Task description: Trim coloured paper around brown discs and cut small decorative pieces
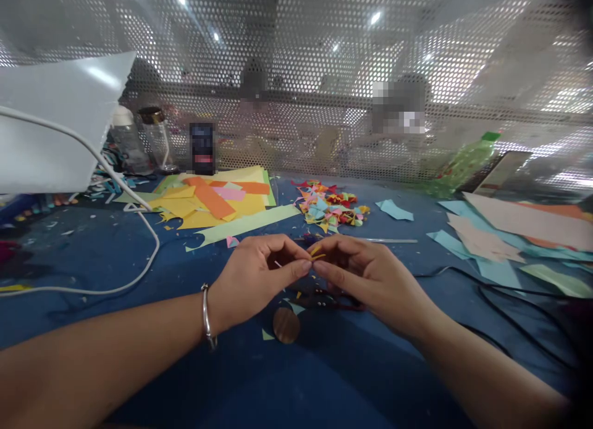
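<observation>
My left hand (259,274) and my right hand (365,274) meet fingertip to fingertip above the blue table (139,274). Both pinch a small yellow-orange paper piece (316,252) between thumb and forefinger. A silver bangle (207,316) circles my left wrist. Under the hands lie a small round brown object (286,324) and a few light green paper scraps (294,307). A dark thin object lies partly hidden beneath my right hand.
A heap of small colourful folded papers (331,208) sits behind the hands. Yellow and orange sheets (217,197) lie at the back left, blue and beige sheets (500,231) at the right. A white cable (148,231) and black cables (500,293) cross the table. Jars (155,139) and a perforated metal screen stand behind.
</observation>
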### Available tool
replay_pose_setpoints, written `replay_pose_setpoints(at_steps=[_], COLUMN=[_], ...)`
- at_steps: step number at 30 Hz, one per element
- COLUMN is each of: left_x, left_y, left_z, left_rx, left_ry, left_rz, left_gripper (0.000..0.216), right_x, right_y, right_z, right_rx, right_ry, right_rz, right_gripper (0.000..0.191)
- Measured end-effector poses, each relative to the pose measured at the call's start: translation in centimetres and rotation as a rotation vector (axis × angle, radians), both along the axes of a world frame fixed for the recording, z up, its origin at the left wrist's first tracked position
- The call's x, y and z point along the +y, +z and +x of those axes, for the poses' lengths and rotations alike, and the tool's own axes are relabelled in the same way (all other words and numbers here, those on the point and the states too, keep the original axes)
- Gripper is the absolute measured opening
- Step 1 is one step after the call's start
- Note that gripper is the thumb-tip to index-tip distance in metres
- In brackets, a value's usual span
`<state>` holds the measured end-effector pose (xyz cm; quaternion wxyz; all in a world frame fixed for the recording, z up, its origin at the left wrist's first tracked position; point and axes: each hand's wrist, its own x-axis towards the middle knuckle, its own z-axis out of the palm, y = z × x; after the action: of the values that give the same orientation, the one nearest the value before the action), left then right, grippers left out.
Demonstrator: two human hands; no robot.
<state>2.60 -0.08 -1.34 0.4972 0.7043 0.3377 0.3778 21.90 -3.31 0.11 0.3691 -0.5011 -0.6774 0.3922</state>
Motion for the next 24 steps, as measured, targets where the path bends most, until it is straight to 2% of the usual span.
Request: replay_pose_setpoints(at_steps=[10, 24], left_x=[-0.09, -0.40], left_y=[0.22, 0.30], left_z=[0.20, 0.14], left_rx=[-0.029, 0.025], left_ry=[0.015, 0.019], left_rz=[-0.105, -0.041], left_gripper=[0.014, 0.012], right_x=[-0.15, -0.12], right_y=[-0.02, 0.09], right_z=[-0.06, -0.13], right_rx=[-0.009, -0.013], right_ry=[-0.038, -0.059], right_rz=[0.019, 0.046], right_gripper=[0.024, 0.020])
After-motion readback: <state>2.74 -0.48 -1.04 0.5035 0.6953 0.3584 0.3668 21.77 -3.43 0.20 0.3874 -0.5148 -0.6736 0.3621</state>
